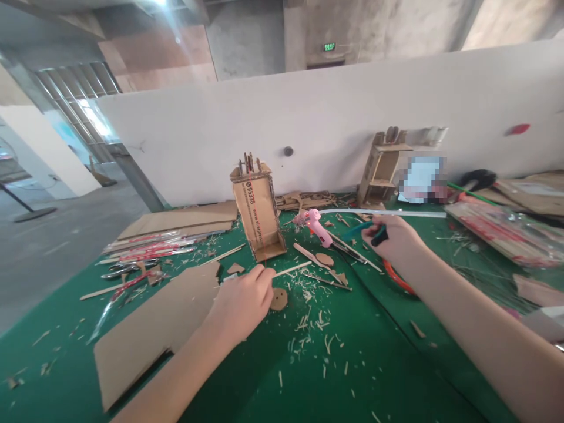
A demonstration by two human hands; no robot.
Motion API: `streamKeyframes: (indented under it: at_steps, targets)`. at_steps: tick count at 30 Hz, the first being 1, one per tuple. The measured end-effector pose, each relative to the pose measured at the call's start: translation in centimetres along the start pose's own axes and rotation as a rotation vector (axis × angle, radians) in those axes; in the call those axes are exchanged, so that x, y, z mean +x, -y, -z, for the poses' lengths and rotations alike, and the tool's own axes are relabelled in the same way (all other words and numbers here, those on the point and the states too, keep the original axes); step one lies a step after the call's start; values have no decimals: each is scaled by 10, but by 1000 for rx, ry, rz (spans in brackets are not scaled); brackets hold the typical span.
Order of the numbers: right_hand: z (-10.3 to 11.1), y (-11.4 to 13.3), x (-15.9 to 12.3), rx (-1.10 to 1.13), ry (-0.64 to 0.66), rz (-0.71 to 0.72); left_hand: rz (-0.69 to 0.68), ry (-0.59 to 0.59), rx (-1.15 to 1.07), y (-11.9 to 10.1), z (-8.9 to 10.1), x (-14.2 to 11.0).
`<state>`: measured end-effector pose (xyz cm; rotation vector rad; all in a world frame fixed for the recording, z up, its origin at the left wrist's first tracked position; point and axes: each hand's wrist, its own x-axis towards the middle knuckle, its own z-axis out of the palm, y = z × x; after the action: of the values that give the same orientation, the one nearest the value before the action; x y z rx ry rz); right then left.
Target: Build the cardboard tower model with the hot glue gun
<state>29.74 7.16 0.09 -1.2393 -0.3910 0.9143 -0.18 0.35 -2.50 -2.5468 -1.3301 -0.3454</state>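
My left hand (247, 302) is closed, its fingertips pinched on a thin red string (265, 261) that runs down to them from a cardboard stand (255, 211). The stand leans a little and has several sticks upright on its top. Just beside my left fingers lie a thin wooden stick (293, 269) and a round cardboard disc (279, 299) with small holes. My right hand (394, 235) is wrapped around a tool with teal and black handles (356, 231); its exact kind is unclear. Left of that hand sits a pink glue gun (321, 228) with a long clear glue stick (365, 212) in its back.
A flat cardboard sheet (163, 323) lies at left, near packed sticks (150, 247) and scissors (127, 269). A second cardboard stand (382, 164) is at the back by the white partition (211, 135). Wood shavings litter the green tabletop (317, 376). A black cord (388, 314) crosses it.
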Motion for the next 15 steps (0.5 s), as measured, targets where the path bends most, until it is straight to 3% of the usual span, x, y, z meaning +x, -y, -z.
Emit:
streamKeyframes:
  at_steps: [5,9,12,15]
  targets:
    - [16,6,-70,245,-92,-138,37,-41,-1,4,0,-1]
    - [35,-8,-125,311,-153,-157,89,-59,21,6,-1,0]
    - [55,-29,-156,73,-38,149,122,-69,29,6,-3,0]
    - [66,-43,-171,-571,100,652,162,-97,-3,6,3,2]
